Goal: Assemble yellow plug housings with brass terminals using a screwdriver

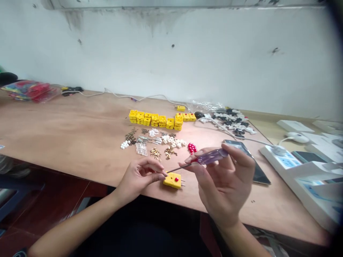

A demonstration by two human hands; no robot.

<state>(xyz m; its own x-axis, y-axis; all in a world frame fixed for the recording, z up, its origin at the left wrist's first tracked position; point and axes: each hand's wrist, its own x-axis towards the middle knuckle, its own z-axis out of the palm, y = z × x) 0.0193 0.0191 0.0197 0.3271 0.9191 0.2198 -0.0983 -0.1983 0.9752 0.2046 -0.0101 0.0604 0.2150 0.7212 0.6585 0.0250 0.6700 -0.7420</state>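
My left hand [140, 176] pinches a yellow two-pin plug connector [173, 180] at its left end, resting it on the table near the front edge. My right hand [222, 182] grips a small screwdriver [211, 156] with a clear purple handle. Its thin steel shaft crosses to the connector, and the tip sits at the connector's left end, hidden by my left fingertips. The connector's two metal pins point right, and red dots mark its top face.
Rows of yellow connector bodies [154, 119] stand on the wooden table [80, 125], with small piles of screws, brass and white parts [152, 141] in front. A smartphone [248, 160], power strip [280, 157], white boxes and a plastic bag [30, 91] surround them.
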